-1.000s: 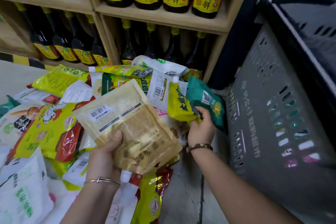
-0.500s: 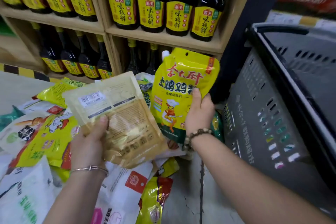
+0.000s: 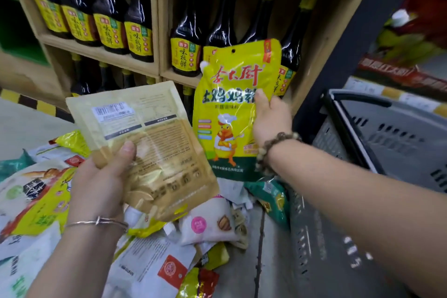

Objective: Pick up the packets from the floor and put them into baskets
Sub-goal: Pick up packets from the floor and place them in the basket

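My left hand (image 3: 96, 184) grips a tan packet (image 3: 154, 143) with a barcode label, held up over the pile. My right hand (image 3: 271, 118) grips a yellow spouted packet (image 3: 232, 109) with a cartoon chicken, raised upright in front of the shelf, left of the basket. A grey plastic basket (image 3: 338, 152) with a black rim stands at the right, its inside partly in view. Several more packets lie on the floor below: a white one with a pink dot (image 3: 208, 222), a teal one (image 3: 273, 198), a yellow one (image 3: 43, 201) at the left.
A wooden shelf (image 3: 101, 53) with several dark sauce bottles (image 3: 137, 22) stands right behind the pile. A dark post (image 3: 350, 56) rises between shelf and basket. Grey floor (image 3: 24, 123) shows at the left, with a yellow-black stripe along the shelf foot.
My right hand took the yellow packet from the pile and has lifted it higher, toward the basket side. My left hand has raised the tan packet too.
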A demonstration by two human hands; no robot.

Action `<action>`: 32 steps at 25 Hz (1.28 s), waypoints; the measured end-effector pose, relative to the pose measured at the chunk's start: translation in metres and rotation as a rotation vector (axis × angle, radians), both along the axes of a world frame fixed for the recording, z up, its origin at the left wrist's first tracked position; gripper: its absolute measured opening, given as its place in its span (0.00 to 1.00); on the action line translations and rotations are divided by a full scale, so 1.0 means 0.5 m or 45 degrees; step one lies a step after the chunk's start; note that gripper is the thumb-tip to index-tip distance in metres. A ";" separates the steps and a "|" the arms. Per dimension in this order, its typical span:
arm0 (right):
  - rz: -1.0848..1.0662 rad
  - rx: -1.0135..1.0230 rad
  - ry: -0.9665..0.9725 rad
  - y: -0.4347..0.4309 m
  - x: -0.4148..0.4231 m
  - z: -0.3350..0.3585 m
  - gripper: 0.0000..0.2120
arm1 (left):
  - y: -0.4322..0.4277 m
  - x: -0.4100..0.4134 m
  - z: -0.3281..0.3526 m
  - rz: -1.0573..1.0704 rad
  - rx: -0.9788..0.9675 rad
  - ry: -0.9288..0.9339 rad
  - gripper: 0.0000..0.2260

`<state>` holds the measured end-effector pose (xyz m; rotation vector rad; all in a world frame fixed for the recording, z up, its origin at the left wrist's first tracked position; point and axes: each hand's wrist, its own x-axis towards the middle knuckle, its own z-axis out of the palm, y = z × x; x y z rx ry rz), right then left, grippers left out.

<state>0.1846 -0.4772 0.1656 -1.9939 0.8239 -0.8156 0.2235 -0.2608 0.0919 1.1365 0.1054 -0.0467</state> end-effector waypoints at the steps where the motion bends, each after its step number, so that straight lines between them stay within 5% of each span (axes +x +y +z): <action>1: 0.018 -0.051 -0.035 -0.016 -0.003 0.033 0.18 | -0.006 -0.003 0.019 -0.054 -0.067 -0.011 0.08; 9: -0.156 -0.404 -0.234 -0.189 -0.147 0.223 0.16 | -0.192 -0.060 0.207 -0.417 -0.354 -0.191 0.04; 20: -0.474 -0.289 -0.081 -0.451 -0.427 0.213 0.20 | -0.446 -0.189 0.283 -0.770 0.006 -0.346 0.06; 26: -0.525 -0.197 0.462 -0.569 -0.463 0.115 0.19 | -0.598 -0.254 0.306 -0.906 0.644 -0.742 0.03; 32: -0.636 -0.195 1.065 -0.647 -0.454 -0.049 0.15 | -0.813 -0.293 0.242 -1.142 1.847 -1.235 0.11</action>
